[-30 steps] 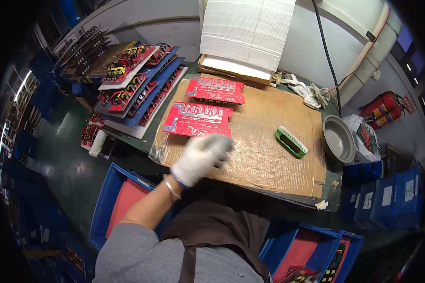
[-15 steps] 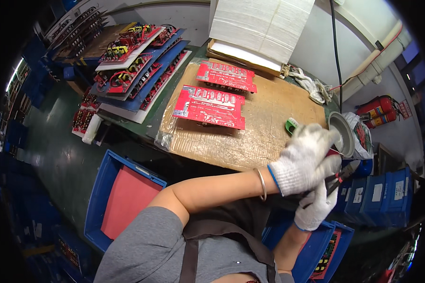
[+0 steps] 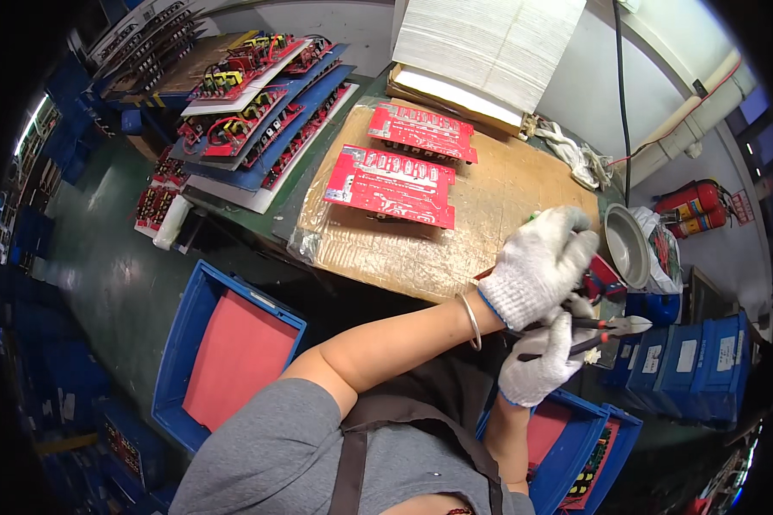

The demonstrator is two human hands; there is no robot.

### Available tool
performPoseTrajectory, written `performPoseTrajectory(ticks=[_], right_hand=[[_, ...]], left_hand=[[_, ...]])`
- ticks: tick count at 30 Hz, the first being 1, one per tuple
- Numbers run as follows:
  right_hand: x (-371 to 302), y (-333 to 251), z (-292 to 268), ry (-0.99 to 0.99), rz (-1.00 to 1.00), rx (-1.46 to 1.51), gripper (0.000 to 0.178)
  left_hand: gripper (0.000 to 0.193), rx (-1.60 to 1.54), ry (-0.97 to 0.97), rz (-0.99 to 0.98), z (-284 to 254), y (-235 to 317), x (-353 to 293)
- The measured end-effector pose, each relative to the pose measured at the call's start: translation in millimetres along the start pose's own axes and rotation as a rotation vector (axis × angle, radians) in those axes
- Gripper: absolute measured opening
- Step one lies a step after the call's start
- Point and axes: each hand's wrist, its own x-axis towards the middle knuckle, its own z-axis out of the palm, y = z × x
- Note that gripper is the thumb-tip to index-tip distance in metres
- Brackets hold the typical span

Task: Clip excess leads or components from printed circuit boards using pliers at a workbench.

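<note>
My left hand (image 3: 541, 268), in a white knit glove, is closed over a red circuit board (image 3: 604, 275) at the right end of the worktable; the glove hides most of the board. Below it, my right hand (image 3: 537, 367), also gloved, grips cutting pliers (image 3: 631, 326) with dark handles, red near the joint, and the metal jaws pointing right. Two red circuit boards, a farther one (image 3: 423, 130) and a nearer one (image 3: 391, 186), lie solder side up on the cardboard (image 3: 404, 257). Just beyond my left hand, a green item (image 3: 534, 215) is mostly hidden.
A grey metal bowl (image 3: 617, 225) sits at the table's right edge. White sheets (image 3: 489, 43) are stacked behind the cardboard. Stacked component boards (image 3: 258, 120) stand at the left. Blue bins (image 3: 173, 343) flank me, with more blue boxes (image 3: 704, 360) at right. A fire extinguisher (image 3: 691, 206) stands beyond.
My right hand has drawn back left, turning the pliers so their jaws point right. My left hand has shifted slightly left, uncovering more of the bowl and the red board.
</note>
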Motion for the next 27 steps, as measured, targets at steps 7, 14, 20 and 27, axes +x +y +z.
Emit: performPoseTrajectory(ticks=[7,14,20,27], right_hand=[[-13,-10,-33,-0.269,0.122,-0.208,0.036],[0,-67,-98,-0.443,0.225,-0.338,0.034],[49,-108,-112,-0.354,-0.286,-0.888,0.044],[81,-124,-100,-0.456,-0.661,-1.290,0.059]], left_hand=[[0.026,-0.104,-0.052,-0.027,-2,-21,2],[0.031,-0.324,-0.417,0.066,-5,-18,9],[0.091,-0.003,-0.548,0.284,6,-4,8],[0.103,-0.081,-0.512,0.320,26,3,9]])
